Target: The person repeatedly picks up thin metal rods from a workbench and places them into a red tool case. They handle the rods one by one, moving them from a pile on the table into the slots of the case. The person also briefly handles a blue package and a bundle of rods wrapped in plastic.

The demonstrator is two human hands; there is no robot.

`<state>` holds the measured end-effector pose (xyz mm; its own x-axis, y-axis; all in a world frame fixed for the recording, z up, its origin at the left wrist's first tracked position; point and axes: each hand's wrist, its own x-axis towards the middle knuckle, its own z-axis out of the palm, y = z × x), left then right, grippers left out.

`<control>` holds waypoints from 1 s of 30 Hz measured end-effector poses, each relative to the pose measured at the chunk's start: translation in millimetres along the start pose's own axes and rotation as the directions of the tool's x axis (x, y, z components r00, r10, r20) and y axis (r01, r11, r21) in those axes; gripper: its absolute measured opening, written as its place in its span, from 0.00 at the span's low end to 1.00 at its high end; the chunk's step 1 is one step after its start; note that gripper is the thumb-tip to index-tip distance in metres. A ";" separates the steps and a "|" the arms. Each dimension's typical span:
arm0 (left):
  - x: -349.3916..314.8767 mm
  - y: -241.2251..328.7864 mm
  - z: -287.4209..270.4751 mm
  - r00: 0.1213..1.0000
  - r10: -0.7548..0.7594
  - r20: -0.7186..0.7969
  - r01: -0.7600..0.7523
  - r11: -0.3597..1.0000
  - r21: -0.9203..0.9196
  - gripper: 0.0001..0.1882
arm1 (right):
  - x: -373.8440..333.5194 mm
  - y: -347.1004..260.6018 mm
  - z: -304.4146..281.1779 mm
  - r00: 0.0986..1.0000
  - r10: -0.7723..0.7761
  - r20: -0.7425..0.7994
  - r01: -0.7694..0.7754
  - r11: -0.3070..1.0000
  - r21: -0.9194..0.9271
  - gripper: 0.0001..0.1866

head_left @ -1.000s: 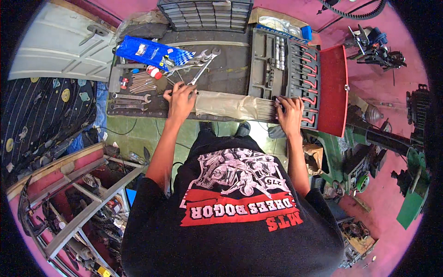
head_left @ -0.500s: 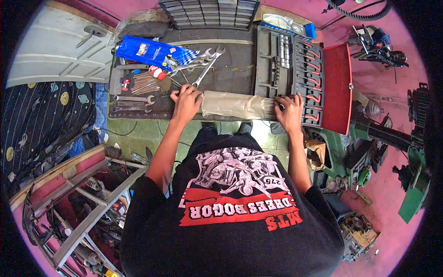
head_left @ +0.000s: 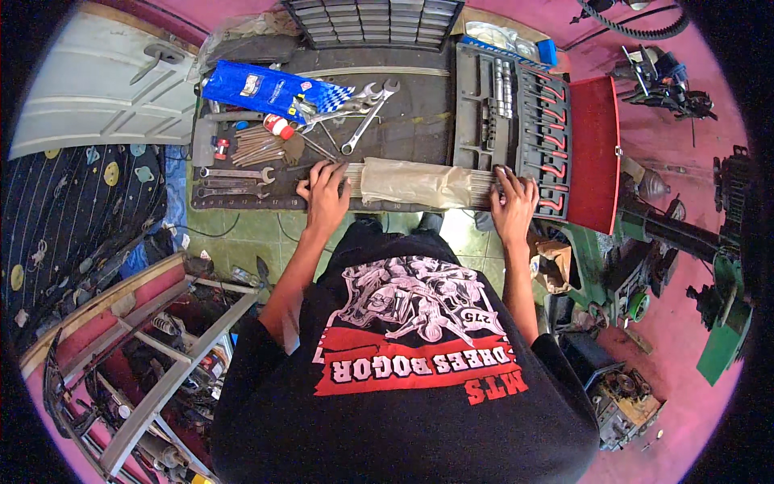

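Note:
A bundle of thin, straight welding rods, wrapped round its middle in crumpled tan paper [head_left: 415, 184], lies crosswise along the near edge of the workbench. Bare rod ends stick out of the wrap on both sides. My left hand [head_left: 326, 198] has its fingers curled over the left end. At the right end, my right hand [head_left: 514, 206] grips the rods, fingers bent over the top. Just beyond the bundle lies a combination spanner [head_left: 371, 117], close to my left fingers. The undersides of the rods and my thumb tips are partly hidden.
A blue plastic tool pouch [head_left: 270, 89], a red-and-white bottle [head_left: 278, 126], brown sticks [head_left: 256, 147] and more spanners [head_left: 234, 173] occupy the left of the bench. On the right sits an open red toolbox [head_left: 595, 157] with sockets and red-handled keys. A drawer cabinet [head_left: 375, 22] stands behind.
The paper wrap now sits nearer the middle, so bare rods show at the left end as well as the right. My right hand has moved slightly right.

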<state>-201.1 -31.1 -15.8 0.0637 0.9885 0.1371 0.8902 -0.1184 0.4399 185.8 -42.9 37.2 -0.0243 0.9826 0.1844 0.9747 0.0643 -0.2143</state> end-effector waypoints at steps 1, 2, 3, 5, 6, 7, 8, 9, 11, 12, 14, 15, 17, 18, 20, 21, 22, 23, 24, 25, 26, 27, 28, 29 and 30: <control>-2.4 -2.2 0.9 1.000 -0.005 -0.016 0.005 1.000 -0.001 0.19 | -3.7 2.1 2.0 1.000 0.013 -0.010 -0.013 1.000 -0.014 0.21; -4.7 -4.7 1.6 0.999 -0.009 -0.032 0.009 1.000 -0.003 0.20 | -8.1 5.6 5.8 0.999 0.025 -0.020 -0.026 0.999 -0.028 0.22; -5.7 -5.8 0.9 0.999 -0.030 -0.037 0.031 1.000 0.007 0.20 | -9.7 5.0 5.5 0.999 0.037 -0.030 -0.038 0.998 -0.042 0.22; -7.8 -8.0 -0.6 0.996 -0.072 -0.045 0.074 0.997 0.026 0.20 | -13.8 4.1 3.6 0.997 0.071 -0.003 -0.071 0.997 -0.010 0.21; -8.6 -8.2 -2.2 0.992 -0.123 0.017 0.123 0.992 0.032 0.20 | -15.4 3.6 2.7 0.997 0.082 0.002 -0.082 0.997 -0.006 0.22; -9.9 -8.5 -1.2 0.992 -0.120 0.024 0.120 0.992 0.033 0.20 | -16.7 3.3 2.1 0.996 0.094 0.007 -0.094 0.996 -0.003 0.22; -11.4 -8.9 0.4 0.993 -0.117 0.032 0.116 0.993 0.034 0.21 | -17.7 3.1 1.9 0.995 0.095 0.016 -0.095 0.995 0.005 0.22; -12.3 -8.9 1.4 0.993 -0.114 0.040 0.113 0.993 0.034 0.21 | -18.5 2.8 1.9 0.995 0.096 0.025 -0.097 0.995 0.013 0.22; -14.9 -6.8 4.8 0.993 -0.105 0.053 0.104 0.994 0.024 0.22 | -20.4 1.4 2.7 0.993 0.109 0.043 -0.109 0.994 0.015 0.23; -16.2 -5.5 5.8 0.993 -0.101 0.060 0.100 0.995 0.021 0.22 | -21.3 -0.3 3.8 0.992 0.119 0.052 -0.119 0.993 0.012 0.23; -17.8 -3.6 7.9 0.995 -0.091 0.034 0.090 0.996 0.012 0.22 | -21.9 -1.9 3.8 0.990 0.124 0.063 -0.124 0.992 0.006 0.23; -17.9 -3.0 7.8 0.996 -0.085 0.023 0.085 0.996 0.007 0.22 | -22.4 -2.6 3.9 0.991 0.121 0.065 -0.121 0.993 0.003 0.23; -17.4 -3.7 6.7 0.995 -0.100 0.027 0.100 0.995 0.015 0.21 | -22.6 -3.9 3.0 0.993 0.107 0.049 -0.106 0.994 -0.012 0.24; -15.3 -2.7 5.2 0.994 -0.108 0.025 0.107 0.994 0.018 0.21 | -20.7 -3.4 1.2 0.995 0.094 0.029 -0.093 0.995 -0.025 0.23; -11.6 -2.7 0.7 0.994 -0.106 -0.013 0.107 0.994 0.014 0.19 | -16.6 -0.5 1.9 0.996 0.064 -0.057 -0.066 0.997 -0.040 0.23; -8.8 -2.2 -3.1 0.994 -0.105 -0.032 0.105 0.994 0.013 0.19 | -10.3 -3.9 -0.3 0.996 0.058 -0.071 -0.060 0.998 -0.033 0.22; -2.3 -2.1 -6.4 0.993 -0.098 -0.064 0.098 0.995 0.007 0.17 | -3.1 -7.3 -2.5 0.995 0.051 -0.084 -0.054 0.998 -0.027 0.22; 5.9 -3.4 -7.8 0.994 -0.069 -0.090 0.070 0.998 0.008 0.16 | 4.7 -11.8 -4.6 0.994 0.046 -0.097 -0.048 0.999 -0.021 0.22; 14.8 -6.5 -9.8 0.992 -0.044 -0.118 0.046 0.999 0.016 0.16 | 15.0 -20.5 -5.9 0.994 0.008 -0.108 -0.007 1.000 0.003 0.22; 25.0 -9.3 -11.9 0.989 -0.019 -0.144 0.023 1.000 0.021 0.16 | 27.8 -30.2 -5.4 0.994 -0.020 -0.106 0.024 0.999 0.041 0.22; 37.6 -10.2 -12.2 0.978 0.037 -0.208 -0.029 0.999 0.039 0.15 | 42.1 -40.8 -3.2 0.992 -0.068 -0.102 0.075 0.995 0.071 0.22; 51.7 -12.3 -13.2 0.977 0.072 -0.201 -0.064 0.997 0.048 0.15 | 57.7 -52.3 1.0 0.988 -0.118 -0.102 0.129 0.986 0.102 0.22; 67.3 -14.6 -14.9 0.975 0.110 -0.194 -0.101 0.993 0.056 0.16 | 72.8 -65.6 4.4 0.982 -0.159 -0.100 0.171 0.978 0.116 0.22; 83.2 -16.7 -16.9 0.971 0.148 -0.185 -0.138 0.988 0.066 0.16 | 87.8 -78.2 10.7 0.975 -0.201 -0.098 0.213 0.968 0.132 0.22; 99.0 -18.7 -18.2 0.966 0.177 -0.190 -0.165 0.983 0.074 0.15 | 103.3 -87.9 22.9 0.951 -0.275 -0.140 0.291 0.951 0.103 0.22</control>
<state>-219.6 67.3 5.7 0.1332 0.9160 0.3785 0.8982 -0.2730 0.3445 92.5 57.0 53.1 -0.2604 0.8923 0.3687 0.8972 0.3647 -0.2492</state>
